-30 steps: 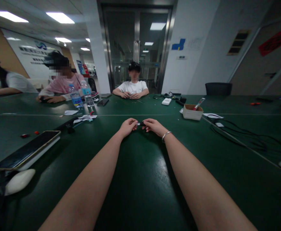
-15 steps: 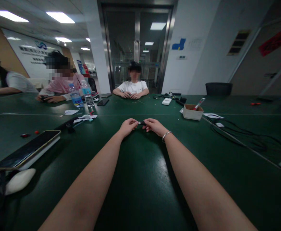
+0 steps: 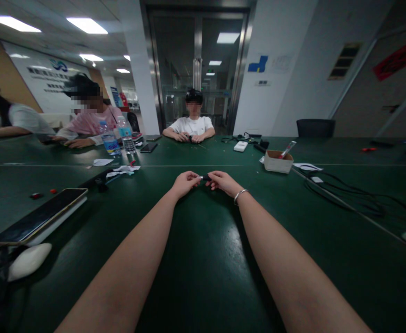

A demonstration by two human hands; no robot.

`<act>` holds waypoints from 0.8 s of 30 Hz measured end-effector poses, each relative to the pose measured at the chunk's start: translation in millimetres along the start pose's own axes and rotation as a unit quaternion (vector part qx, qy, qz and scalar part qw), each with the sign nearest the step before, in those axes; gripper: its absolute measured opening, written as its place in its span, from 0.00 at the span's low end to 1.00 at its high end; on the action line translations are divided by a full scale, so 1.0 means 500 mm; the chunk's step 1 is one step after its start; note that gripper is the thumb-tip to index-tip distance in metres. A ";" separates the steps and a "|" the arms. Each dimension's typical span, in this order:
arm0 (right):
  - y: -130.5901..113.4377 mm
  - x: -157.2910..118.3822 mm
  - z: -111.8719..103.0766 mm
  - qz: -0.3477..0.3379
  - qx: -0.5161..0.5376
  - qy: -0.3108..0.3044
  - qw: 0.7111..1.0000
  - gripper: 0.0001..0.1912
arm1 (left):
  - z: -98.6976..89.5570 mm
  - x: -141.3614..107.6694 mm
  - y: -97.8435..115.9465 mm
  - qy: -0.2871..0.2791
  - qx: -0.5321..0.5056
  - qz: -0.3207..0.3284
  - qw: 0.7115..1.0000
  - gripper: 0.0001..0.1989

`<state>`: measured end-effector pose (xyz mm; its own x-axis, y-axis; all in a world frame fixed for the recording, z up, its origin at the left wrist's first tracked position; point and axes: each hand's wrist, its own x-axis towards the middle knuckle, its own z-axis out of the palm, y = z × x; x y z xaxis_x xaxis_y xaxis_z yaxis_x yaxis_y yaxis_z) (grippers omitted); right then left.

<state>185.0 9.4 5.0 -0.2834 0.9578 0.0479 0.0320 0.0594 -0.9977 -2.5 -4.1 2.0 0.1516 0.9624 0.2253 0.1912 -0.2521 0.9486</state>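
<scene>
Between left hand (image 3: 186,183) and right hand (image 3: 223,181), both pinching: small dark object (image 3: 206,177).

Left hand (image 3: 186,184) and right hand (image 3: 221,182) pinching small dark object (image 3: 206,177), green table (image 3: 203,259), bottles (image 3: 110,141) beyond

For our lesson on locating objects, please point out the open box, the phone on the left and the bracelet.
Open box (image 3: 277,165): head view, front wall.
Phone (image 3: 43,217): head view, dark screen.
Bracelet (image 3: 236,199): head view, metal band.
</scene>
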 end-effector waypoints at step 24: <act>-0.001 -0.004 -0.004 -0.016 0.006 -0.026 1.000 0.07 | -0.006 0.014 -0.015 -0.007 0.013 -0.017 1.000 0.16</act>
<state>187.3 8.2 5.4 -0.3339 0.9394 0.0775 0.0112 0.0862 -0.9962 -5.7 5.0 -2.8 0.1583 0.9692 0.1887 0.2221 -0.2211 0.9496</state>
